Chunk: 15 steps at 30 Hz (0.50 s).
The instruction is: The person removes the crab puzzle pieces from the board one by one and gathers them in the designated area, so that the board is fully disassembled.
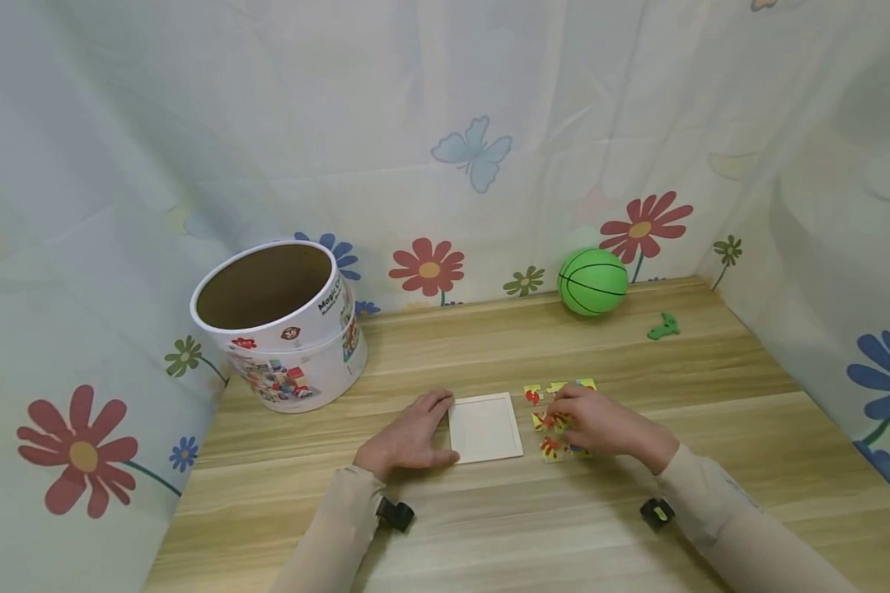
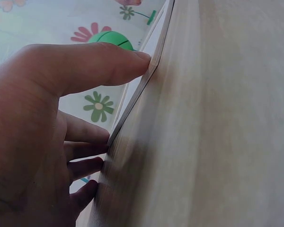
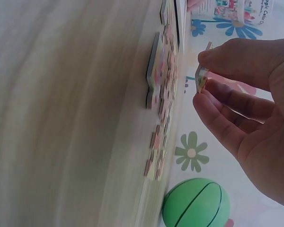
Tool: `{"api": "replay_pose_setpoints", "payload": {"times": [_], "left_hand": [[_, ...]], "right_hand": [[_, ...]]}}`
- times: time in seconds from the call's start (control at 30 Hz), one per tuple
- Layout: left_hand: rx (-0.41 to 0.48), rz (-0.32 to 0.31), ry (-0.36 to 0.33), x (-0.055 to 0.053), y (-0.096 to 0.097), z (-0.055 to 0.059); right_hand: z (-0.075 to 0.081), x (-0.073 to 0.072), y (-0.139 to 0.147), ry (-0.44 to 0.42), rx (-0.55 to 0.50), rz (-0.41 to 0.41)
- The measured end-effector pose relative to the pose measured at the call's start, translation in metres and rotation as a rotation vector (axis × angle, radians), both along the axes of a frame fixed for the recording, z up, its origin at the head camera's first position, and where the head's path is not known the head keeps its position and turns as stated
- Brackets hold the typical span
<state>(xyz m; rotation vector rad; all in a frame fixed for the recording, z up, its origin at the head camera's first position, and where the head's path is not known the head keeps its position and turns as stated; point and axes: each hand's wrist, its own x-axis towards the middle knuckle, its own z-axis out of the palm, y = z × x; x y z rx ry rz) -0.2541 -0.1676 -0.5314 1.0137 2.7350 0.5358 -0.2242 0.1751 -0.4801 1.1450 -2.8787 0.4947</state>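
Note:
A white square puzzle tray lies flat on the wooden table. My left hand rests at its left side, the thumb touching the near corner and the fingers along the edge, as the left wrist view also shows. To the right of the tray, colourful jigsaw pieces in yellow and red lie spread in a loose group. Over them is my right hand, hiding some of them. Between its thumb and fingers it pinches one puzzle piece, raised above the others in the right wrist view.
A large white cardboard bucket with printed pictures stands at the back left. At the back right are a green ball and a small green toy. A flower-patterned curtain closes off the table's back and sides.

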Motion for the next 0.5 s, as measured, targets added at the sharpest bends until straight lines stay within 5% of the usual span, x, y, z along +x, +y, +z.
{"api": "replay_pose_setpoints", "payload": {"times": [0.5], "left_hand": [[0.013,-0.006,0.006,-0.002,-0.002,-0.003]], "right_hand": [[0.004,0.006,0.011,-0.058,0.032,-0.065]]}}
